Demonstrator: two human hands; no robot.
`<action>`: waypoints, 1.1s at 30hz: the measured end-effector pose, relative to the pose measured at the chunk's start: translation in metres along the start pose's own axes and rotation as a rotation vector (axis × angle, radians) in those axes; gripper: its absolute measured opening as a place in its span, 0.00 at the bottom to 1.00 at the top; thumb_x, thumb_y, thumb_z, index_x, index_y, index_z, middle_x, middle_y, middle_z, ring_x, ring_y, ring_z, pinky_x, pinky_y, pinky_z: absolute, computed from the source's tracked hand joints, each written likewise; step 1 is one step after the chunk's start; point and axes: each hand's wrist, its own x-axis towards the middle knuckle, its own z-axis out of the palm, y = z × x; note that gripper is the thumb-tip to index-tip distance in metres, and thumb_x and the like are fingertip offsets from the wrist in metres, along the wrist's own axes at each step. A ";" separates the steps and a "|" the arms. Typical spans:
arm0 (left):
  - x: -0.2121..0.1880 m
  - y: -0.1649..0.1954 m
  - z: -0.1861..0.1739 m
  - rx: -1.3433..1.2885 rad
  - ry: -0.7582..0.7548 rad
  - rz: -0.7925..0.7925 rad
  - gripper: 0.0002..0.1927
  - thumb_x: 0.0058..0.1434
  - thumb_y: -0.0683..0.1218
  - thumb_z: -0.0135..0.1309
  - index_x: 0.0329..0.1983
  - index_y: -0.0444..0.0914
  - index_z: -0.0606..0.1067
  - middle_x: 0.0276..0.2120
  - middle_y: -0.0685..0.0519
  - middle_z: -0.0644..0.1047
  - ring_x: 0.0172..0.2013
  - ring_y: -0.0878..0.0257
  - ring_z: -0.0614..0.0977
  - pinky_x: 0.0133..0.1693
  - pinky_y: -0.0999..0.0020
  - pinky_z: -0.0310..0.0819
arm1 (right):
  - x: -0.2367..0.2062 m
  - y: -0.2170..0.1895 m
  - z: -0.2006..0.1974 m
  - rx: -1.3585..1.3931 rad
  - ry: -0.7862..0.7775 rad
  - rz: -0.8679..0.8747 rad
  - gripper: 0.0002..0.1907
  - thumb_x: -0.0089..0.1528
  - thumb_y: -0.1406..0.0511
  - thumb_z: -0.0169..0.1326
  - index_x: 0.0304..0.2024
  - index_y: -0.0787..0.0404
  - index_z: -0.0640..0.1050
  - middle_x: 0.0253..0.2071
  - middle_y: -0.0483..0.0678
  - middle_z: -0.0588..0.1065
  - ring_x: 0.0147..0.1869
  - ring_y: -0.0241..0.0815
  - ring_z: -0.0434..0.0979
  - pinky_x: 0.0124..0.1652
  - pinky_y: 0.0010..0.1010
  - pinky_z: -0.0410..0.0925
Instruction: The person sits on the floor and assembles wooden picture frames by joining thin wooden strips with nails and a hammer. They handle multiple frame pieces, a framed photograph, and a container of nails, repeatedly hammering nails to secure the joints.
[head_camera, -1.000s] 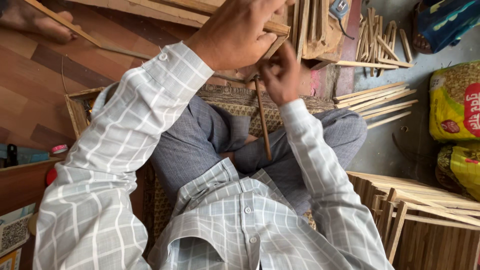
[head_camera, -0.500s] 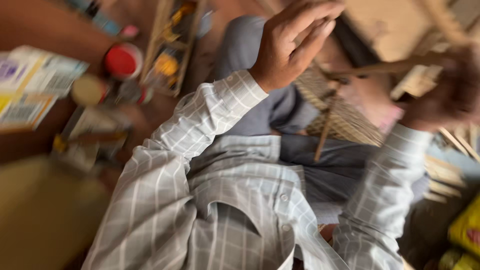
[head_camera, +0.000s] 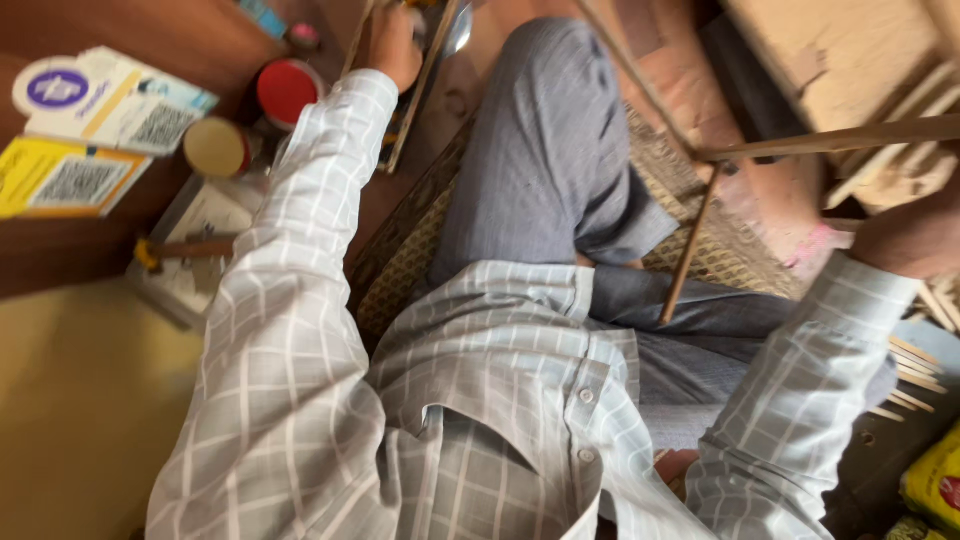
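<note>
Wooden sticks are forming a thin frame across our lap, one upright rod meeting a long horizontal bar that runs off to the right. Our right hand is sitting at that bar's end; it is blurred and cut by the edge, so we cannot tell how far it is closed or whether it is gripping the wood. Our left hand is reaching out, fingers curled down into a narrow wooden tray; what it has hold of, if anything, is hidden. Just beside the tray, a red-lidded jar and a tan-lidded jar are standing. Printed cards are lying on the brown worktop further left. We are sitting on a woven mat.
</note>
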 end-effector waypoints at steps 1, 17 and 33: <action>0.010 0.006 0.005 0.031 -0.100 -0.068 0.05 0.66 0.42 0.54 0.38 0.35 0.77 0.41 0.36 0.78 0.42 0.37 0.79 0.42 0.44 0.73 | -0.001 -0.012 0.006 0.015 0.011 -0.020 0.12 0.76 0.66 0.59 0.55 0.71 0.78 0.45 0.55 0.81 0.42 0.41 0.79 0.36 0.28 0.69; 0.023 0.033 -0.016 -0.051 -0.214 -0.340 0.08 0.55 0.39 0.59 0.36 0.42 0.85 0.39 0.41 0.82 0.40 0.41 0.83 0.44 0.50 0.78 | 0.004 -0.068 0.019 0.191 0.069 0.011 0.12 0.75 0.65 0.62 0.51 0.70 0.81 0.43 0.51 0.81 0.46 0.38 0.83 0.42 0.28 0.80; 0.013 0.043 -0.016 -0.133 0.045 -0.251 0.03 0.53 0.39 0.59 0.29 0.38 0.83 0.31 0.40 0.81 0.34 0.41 0.83 0.39 0.51 0.78 | 0.024 -0.097 0.006 0.477 0.021 0.378 0.07 0.69 0.72 0.52 0.45 0.73 0.79 0.39 0.60 0.81 0.43 0.49 0.86 0.43 0.40 0.83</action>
